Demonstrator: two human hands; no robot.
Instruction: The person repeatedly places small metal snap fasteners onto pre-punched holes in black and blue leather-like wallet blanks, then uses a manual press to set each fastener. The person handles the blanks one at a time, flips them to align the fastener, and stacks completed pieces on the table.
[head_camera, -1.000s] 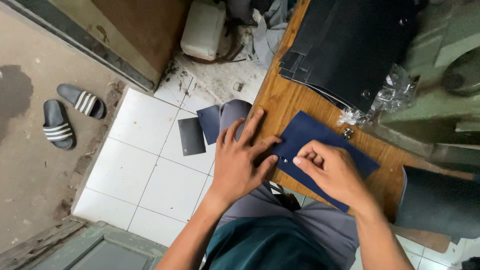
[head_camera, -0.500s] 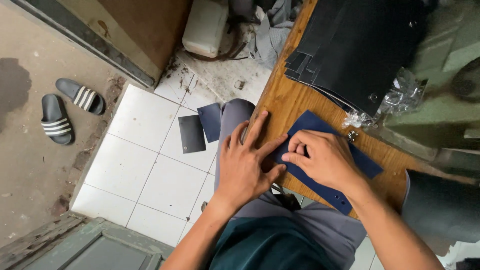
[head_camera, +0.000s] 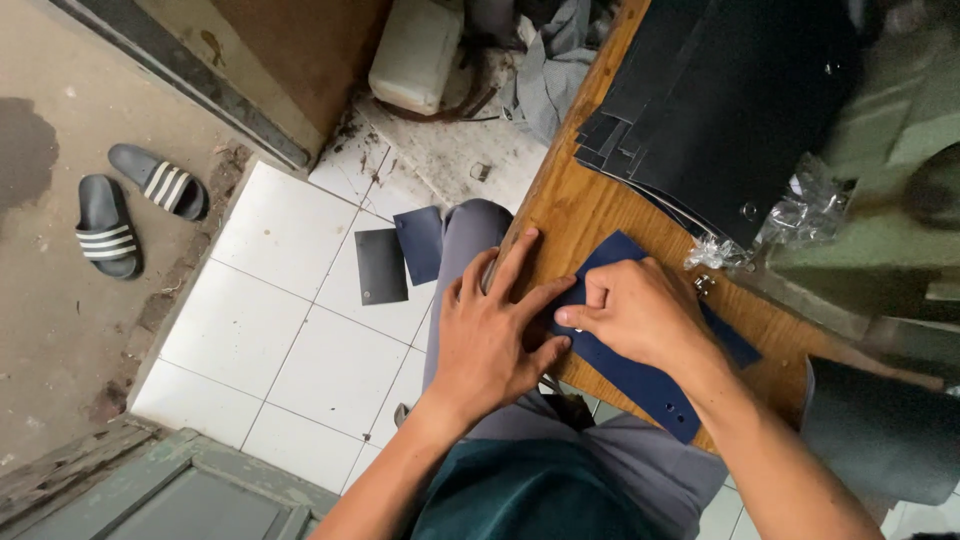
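Navy sheet (head_camera: 640, 375) pinned on wooden table (head_camera: 580, 205) under both hands

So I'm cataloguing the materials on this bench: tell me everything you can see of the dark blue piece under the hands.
The dark blue piece is a flat, roughly rectangular sheet, matte, looking like leather or a similar stiff material. It lies slantwise on the wooden table, its near corner reaching past the table's edge. A small round hole shows near that corner. The left hand presses flat on one end, fingers spread; the right hand rests on its middle, fingertips pinched together on its surface. Much of it is hidden under the hands.
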